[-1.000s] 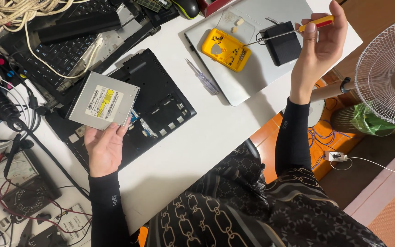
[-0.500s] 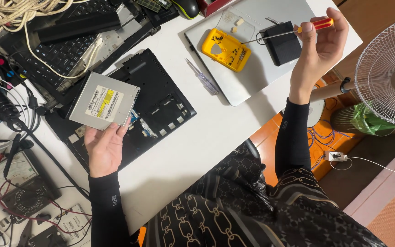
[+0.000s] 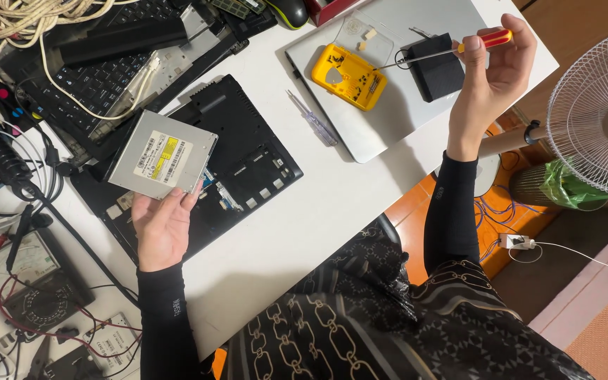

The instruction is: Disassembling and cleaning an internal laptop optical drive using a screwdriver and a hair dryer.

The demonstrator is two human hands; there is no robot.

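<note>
Optical drive [image 3: 162, 154], flat and grey, sits pinched in my left hand [image 3: 162, 229] over the opened black laptop base [image 3: 248, 151] at left; my right hand [image 3: 494, 67] grips a red-handled screwdriver [image 3: 452, 49] far right, shaft pointing left toward the yellow screw box [image 3: 350, 77] on the bench [image 3: 318, 211].

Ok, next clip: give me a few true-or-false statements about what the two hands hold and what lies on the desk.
1. The left hand holds a flat silver optical drive above the opened black laptop base. True.
2. The right hand holds a pair of pliers. False: it holds a screwdriver with a red and yellow handle.
3. The yellow parts box lies on a closed silver laptop. True.
4. The yellow parts box is shut. False: its clear lid is swung open.
5. A fan stands on the desk by the left hand. False: it stands off the desk, beyond the right hand.
</note>
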